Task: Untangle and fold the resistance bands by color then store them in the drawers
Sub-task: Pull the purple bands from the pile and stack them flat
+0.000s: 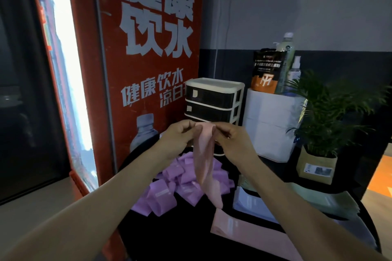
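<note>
Both forearms reach in from the lower edge toward the middle of the view, where the left hand (179, 133) and right hand (230, 135) meet at the top edge of a pink band (204, 154). Each hand pinches that edge between thumb and fingertips, fingers curled closed on the material, the two grips nearly touching. From the grip, the pink band hangs straight down as a long loop, its lower end trailing over a black table (191, 224). Directly behind and beneath the hanging loop lies a heap of purple bands (169, 186), folded and tumbled together on the table. Near the front edge lies a flat pink band (244, 231), with flat pale blue bands (250, 203) and pale green bands (326, 201) stacked to its right. Behind the hands stands a cream drawer unit (214, 99) with dark drawer fronts, all closed. Right of it are a white box (271, 125) and a potted plant (324, 125); left of it stands a red drinks cooler (148, 59).
</note>
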Tool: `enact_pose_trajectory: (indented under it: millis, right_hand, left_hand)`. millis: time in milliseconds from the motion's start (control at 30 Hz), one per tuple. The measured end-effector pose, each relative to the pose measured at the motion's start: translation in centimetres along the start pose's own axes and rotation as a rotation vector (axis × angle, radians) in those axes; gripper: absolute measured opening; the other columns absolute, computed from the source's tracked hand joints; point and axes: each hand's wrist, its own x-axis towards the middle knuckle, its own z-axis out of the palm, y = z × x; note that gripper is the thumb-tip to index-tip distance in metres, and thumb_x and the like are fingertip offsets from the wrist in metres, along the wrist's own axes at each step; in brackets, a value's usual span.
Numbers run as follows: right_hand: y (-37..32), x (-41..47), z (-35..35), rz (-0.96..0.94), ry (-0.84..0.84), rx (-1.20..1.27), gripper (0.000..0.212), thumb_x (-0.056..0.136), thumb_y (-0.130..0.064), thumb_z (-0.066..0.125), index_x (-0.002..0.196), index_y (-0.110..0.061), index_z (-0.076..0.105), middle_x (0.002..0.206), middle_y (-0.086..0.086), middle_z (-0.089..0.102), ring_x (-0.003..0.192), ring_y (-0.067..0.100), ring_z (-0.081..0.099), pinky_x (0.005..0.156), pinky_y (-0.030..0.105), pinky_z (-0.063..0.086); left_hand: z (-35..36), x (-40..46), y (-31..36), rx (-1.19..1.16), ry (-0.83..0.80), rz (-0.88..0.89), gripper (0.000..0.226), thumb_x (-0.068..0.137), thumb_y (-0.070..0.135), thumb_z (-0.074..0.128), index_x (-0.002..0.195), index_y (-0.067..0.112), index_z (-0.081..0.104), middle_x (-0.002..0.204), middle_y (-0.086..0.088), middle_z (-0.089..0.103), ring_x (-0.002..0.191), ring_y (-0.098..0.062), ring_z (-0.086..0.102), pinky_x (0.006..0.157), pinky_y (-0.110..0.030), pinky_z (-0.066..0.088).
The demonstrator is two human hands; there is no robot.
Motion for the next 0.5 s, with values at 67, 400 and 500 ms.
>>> enact_pose_trajectory:
  millis: [67,400,500]
  right_hand:
    - [0.1,0.1,-0.2,0.01,-0.062,0.029,0.02,0.093,-0.011,0.053,0.104,-0.014,0.069,0.087,-0.008,0.067,0.077,-0.004,0.061,0.074,0.011,0.048]
    - [0.3,1.4,-0.8,0.038,0.089,-0.023,0.021,0.091,-0.004,0.052,0.093,-0.014,0.071,0.081,-0.01,0.065,0.073,0.0,0.059,0.064,0.007,0.047]
    - [0.1,2.2,-1.3,-0.021,0.151,-0.116,0.021,0.091,-0.005,0.053,0.097,-0.012,0.072,0.086,-0.007,0.065,0.076,-0.004,0.057,0.069,0.006,0.044]
  left_hand:
    - [-0.4,0.4,-0.2,-0.01,0.031,-0.004,0.016,0.095,0.02,0.048,0.089,0.019,0.062,0.088,0.0,0.064,0.085,-0.014,0.058,0.078,-0.025,0.05]
    - [-1.9,1.1,0.5,0.223,0.054,0.048,0.02,0.088,0.034,0.058,0.076,0.018,0.061,0.079,-0.005,0.057,0.072,-0.017,0.048,0.066,-0.027,0.038]
    - [-2.0,0.7,1.3,0.127,-0.091,-0.029,0.029,0.078,0.043,0.057,0.074,0.014,0.058,0.064,0.002,0.052,0.058,-0.01,0.044,0.054,-0.021,0.035]
